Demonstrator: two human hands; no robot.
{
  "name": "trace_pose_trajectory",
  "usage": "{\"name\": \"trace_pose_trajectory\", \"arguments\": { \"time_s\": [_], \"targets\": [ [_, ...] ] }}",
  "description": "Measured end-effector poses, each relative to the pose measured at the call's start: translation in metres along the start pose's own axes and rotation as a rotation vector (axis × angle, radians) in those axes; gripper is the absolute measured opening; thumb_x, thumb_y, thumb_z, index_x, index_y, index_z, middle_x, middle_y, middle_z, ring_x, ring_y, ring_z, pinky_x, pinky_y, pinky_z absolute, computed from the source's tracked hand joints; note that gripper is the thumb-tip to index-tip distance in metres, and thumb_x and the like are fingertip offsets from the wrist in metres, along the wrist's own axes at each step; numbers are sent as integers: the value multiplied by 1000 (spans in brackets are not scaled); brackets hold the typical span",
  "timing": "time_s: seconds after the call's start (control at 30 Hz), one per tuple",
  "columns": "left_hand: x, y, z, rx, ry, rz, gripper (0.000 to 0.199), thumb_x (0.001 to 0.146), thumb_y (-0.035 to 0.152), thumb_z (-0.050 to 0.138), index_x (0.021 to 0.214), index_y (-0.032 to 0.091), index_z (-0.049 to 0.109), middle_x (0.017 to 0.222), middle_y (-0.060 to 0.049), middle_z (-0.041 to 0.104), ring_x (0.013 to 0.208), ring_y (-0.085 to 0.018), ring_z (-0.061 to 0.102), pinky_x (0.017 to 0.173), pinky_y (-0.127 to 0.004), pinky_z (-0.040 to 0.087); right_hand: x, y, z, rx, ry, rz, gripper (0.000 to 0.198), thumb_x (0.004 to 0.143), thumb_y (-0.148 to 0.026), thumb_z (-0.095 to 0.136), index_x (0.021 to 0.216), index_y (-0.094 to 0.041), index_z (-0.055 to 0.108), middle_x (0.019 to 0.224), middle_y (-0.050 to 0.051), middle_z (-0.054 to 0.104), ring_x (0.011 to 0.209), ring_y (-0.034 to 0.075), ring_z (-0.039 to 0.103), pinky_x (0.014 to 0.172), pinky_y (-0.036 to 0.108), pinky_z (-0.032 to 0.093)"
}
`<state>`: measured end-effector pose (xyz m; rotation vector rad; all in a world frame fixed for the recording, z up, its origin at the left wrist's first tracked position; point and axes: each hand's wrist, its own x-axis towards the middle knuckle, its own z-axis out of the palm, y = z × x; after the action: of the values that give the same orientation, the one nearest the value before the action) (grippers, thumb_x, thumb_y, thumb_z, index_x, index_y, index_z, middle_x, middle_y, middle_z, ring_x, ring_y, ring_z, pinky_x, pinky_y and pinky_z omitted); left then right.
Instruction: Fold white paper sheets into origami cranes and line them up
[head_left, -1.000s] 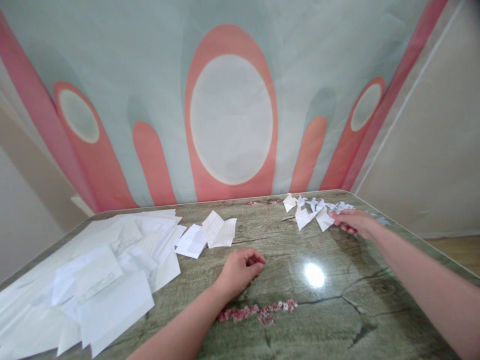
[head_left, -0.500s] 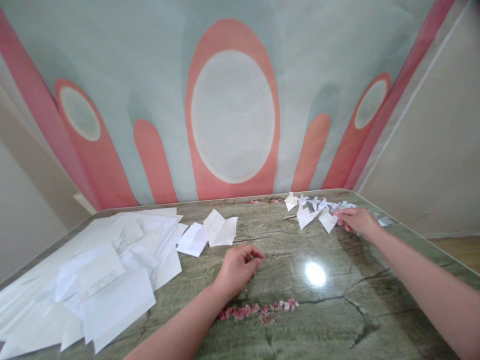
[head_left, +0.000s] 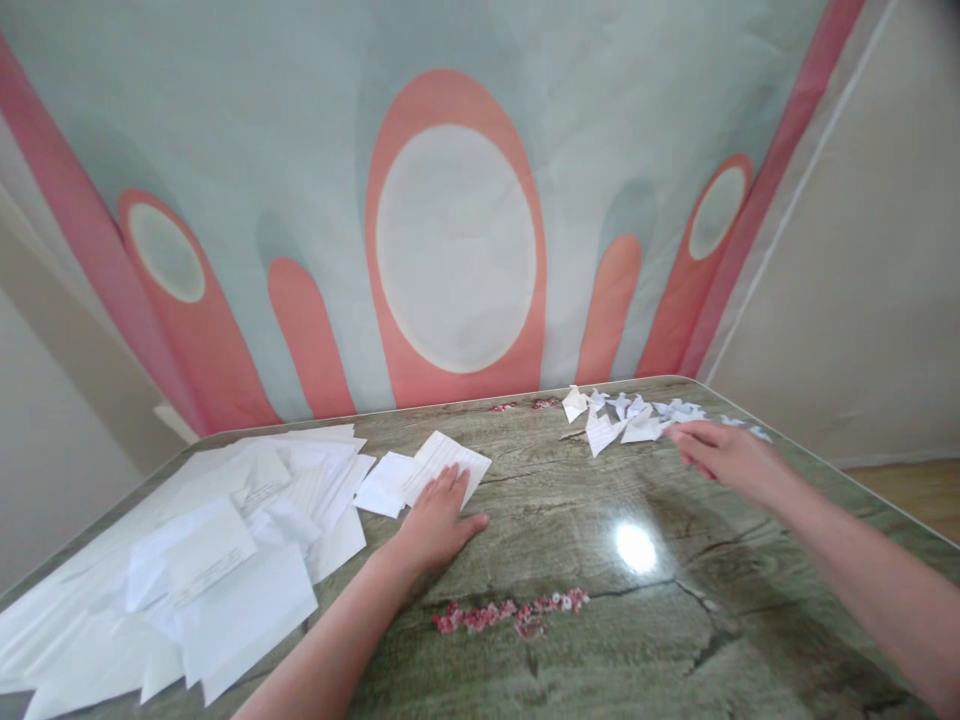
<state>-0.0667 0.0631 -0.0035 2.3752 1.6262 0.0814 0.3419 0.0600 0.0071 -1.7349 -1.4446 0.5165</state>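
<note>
My left hand (head_left: 439, 515) lies flat with its fingers spread on a lined sheet of paper (head_left: 427, 465), which has a crease across it. Partly under that sheet, to its left, is a plain white square of paper (head_left: 380, 487). At the far right, my right hand (head_left: 709, 455) has thumb and forefinger pinched at the right end of a small white folded paper crane (head_left: 641, 427). Its other fingers are curled in. Around that crane stand several more folded paper cranes (head_left: 602, 432), some of lined paper, in a loose cluster.
A large spread of loose white paper sheets (head_left: 247, 620) covers the left side of the wood-patterned table (head_left: 540, 520). Pink blossoms (head_left: 510, 610) are printed on its glossy top, with a bright light reflection beside them. Behind the far edge hangs a painted backdrop (head_left: 461, 250).
My left hand has moved left and opened flat onto the lined sheet, which now lies flatter. By my right fingertips the paper crane has turned and shifted among the others.
</note>
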Motion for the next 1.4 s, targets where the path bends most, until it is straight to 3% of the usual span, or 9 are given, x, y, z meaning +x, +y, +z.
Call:
{"name": "trace_pose_trajectory", "arguments": {
  "time_s": [0.2,0.33,0.57,0.67,0.77,0.87,1.07,1.23,1.4],
  "targets": [
    [-30,59,-13,-169,-202,294,90,78,48,63,149,9,24,155,-17,21,144,-26,21,117,-36,21,-56,-59,65,-126,-425,-462,23,87,-28,53,101,-23,70,103,6,68,92,22,61,84,37,47],
    [-46,51,-25,-157,-102,287,94,75,48,68,150,14,23,156,-16,21,145,-29,18,118,-41,18,-80,-84,94,-226,-420,-668,30,86,-12,46,109,-22,64,110,7,63,106,23,55,94,39,43],
    [-71,25,-4,-169,-127,305,83,76,50,67,144,15,36,153,-17,29,143,-31,24,118,-48,17,-84,-89,111,-270,-212,-678,59,70,0,49,126,-19,50,128,9,52,120,26,46,103,44,39],
    [-71,23,8,-210,-36,380,66,79,37,66,139,20,44,146,-12,43,140,-27,32,118,-47,17,-85,-76,115,-261,-284,-784,70,70,2,47,135,-25,48,136,6,49,127,26,41,105,46,37],
    [-67,14,15,-248,54,387,48,80,16,60,127,27,56,136,-7,53,137,-26,36,117,-50,17,-87,-62,119,-199,-376,-833,58,73,2,46,116,-31,64,126,3,58,121,24,48,101,44,41],
    [-61,4,17,-318,217,289,34,78,10,60,105,27,70,130,-7,56,133,-28,40,113,-50,26,-86,-55,125,-53,-359,-730,41,79,-4,47,98,-30,73,121,4,61,112,22,56,95,40,46],
    [-55,7,10,-659,390,-20,9,76,21,68,81,22,75,110,-7,59,100,-21,59,84,-31,49,-84,-62,128,196,-377,-263,19,83,-33,59,91,-30,76,118,5,64,102,25,63,85,38,52],
    [-57,15,8,-1204,246,-250,23,71,33,74,86,17,67,83,-3,67,77,-16,63,70,-26,48,-87,-66,124,394,-413,-30,27,78,-47,65,91,-25,75,129,6,60,116,29,55,101,44,42],
    [-58,22,8,-1422,129,-267,28,74,38,73,84,14,62,75,-3,69,70,-15,64,68,-26,49,-94,-72,124,689,-474,236,44,73,-47,73,109,-22,69,124,8,63,99,24,61,91,40,48]
  ]
}}
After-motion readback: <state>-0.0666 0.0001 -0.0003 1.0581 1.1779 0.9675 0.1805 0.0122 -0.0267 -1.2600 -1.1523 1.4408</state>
